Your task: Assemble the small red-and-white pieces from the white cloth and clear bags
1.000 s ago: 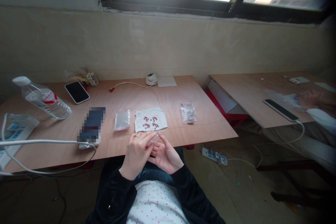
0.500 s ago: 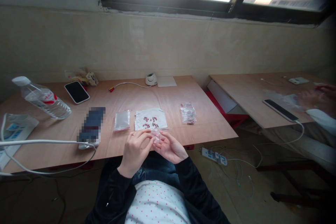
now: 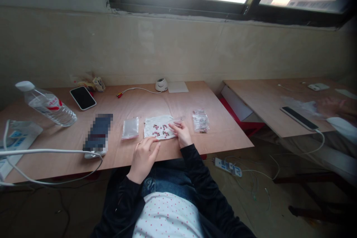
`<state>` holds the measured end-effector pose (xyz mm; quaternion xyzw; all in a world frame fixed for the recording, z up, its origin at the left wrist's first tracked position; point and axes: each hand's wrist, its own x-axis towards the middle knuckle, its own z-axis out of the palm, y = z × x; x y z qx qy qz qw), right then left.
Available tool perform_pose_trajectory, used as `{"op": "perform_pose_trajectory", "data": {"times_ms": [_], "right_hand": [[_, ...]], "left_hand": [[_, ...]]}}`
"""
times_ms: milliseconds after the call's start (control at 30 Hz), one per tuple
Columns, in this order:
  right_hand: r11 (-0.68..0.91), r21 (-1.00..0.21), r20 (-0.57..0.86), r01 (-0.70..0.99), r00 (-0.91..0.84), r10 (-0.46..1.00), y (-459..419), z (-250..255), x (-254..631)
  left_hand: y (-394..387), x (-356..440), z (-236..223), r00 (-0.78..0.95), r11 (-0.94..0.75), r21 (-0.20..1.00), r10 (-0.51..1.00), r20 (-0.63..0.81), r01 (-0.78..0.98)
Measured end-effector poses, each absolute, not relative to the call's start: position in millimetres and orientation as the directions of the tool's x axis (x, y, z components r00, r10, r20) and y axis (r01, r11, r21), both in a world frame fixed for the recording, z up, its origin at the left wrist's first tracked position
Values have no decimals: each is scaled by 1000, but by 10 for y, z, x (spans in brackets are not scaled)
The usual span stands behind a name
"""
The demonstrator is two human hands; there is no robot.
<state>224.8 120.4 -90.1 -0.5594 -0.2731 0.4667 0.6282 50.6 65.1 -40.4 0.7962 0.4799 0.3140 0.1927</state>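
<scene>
A white sheet (image 3: pixel 156 124) lies on the wooden table (image 3: pixel 117 108) with several small dark red pieces (image 3: pixel 161 130) scattered on it. My right hand (image 3: pixel 182 134) rests at the sheet's right edge, fingers pinched on a small clear bag (image 3: pixel 176 121). My left hand (image 3: pixel 143 155) lies flat at the table's front edge, fingers stretched toward the sheet's near left corner, holding nothing. A stack of empty clear bags (image 3: pixel 130 128) sits left of the sheet. A pile of filled bags (image 3: pixel 200 121) sits to its right.
A water bottle (image 3: pixel 47 104) lies at the left, near a dark phone (image 3: pixel 83 97) and a white cable (image 3: pixel 50 151). A white dome camera (image 3: pixel 161 84) sits at the back. On a second table (image 3: pixel 259 100) at the right, another person's blurred hand (image 3: pixel 331 104) moves. A power strip (image 3: pixel 228 166) is on the floor.
Both hands were together over my lap on the small clear bag. My right hand has carried it forward to the sheet's right edge, and my left hand has let go and flattened on the table.
</scene>
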Motion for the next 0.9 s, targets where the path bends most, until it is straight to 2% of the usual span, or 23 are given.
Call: {"op": "perform_pose_trajectory", "data": {"times_ms": [100, 233, 333, 500, 767, 900], "right_hand": [[-41, -992, -96, -124, 485, 869, 1243, -1023, 2186], [-67, -969, 65, 236, 510, 858, 1192, -1111, 2099], [-75, -935, 120, 347, 508, 853, 1148, -1144, 2057], [-69, -916, 154, 396, 504, 850, 1143, -1187, 2040], [-47, -943, 135, 331, 505, 853, 1138, -1175, 2032], [20, -944, 199, 329, 522, 829, 1111, -1076, 2028]], "left_hand": [[661, 501, -465, 357, -451, 596, 892, 277, 664], [667, 492, -500, 374, -450, 589, 892, 255, 671], [668, 484, -502, 369, -447, 588, 893, 256, 674], [666, 478, -513, 369, -438, 594, 897, 243, 675], [688, 461, -564, 316, -403, 647, 915, 253, 648], [684, 471, -538, 300, -398, 691, 916, 265, 604]]}}
